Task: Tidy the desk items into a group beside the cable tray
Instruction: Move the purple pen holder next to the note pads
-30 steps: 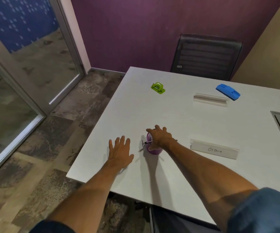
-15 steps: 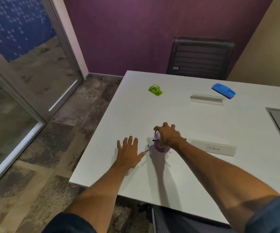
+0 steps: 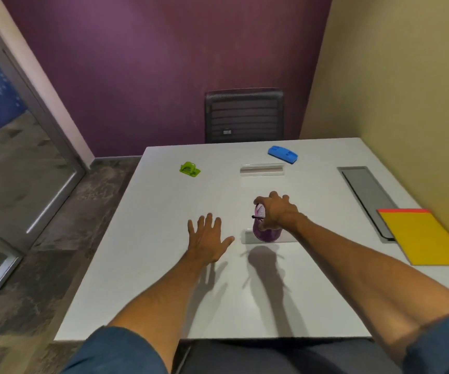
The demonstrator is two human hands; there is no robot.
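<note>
Right hand (image 3: 278, 213) clamped from above on purple mesh cup (image 3: 266, 230), cup raised off white desk (image 3: 164, 265) in front of clear nameplate (image 3: 247, 237). Left hand (image 3: 207, 238) flat, fingers spread, grasping nothing. Cable tray (image 3: 366, 193) far right, yellow pad (image 3: 426, 238) overlapping. Blue stapler (image 3: 282, 154), green hole punch (image 3: 189, 168) at far edge.

A white table (image 3: 164, 292) was seen bearing a green hole punch (image 3: 189, 168), blue eraser (image 3: 282, 154), yellow folder (image 3: 423, 236) and two clear nameplates (image 3: 262, 168).

My one head-worn wide-angle view, looking forward and down, bench (image 3: 164, 265) close below, chair (image 3: 243, 116) and wall beyond
</note>
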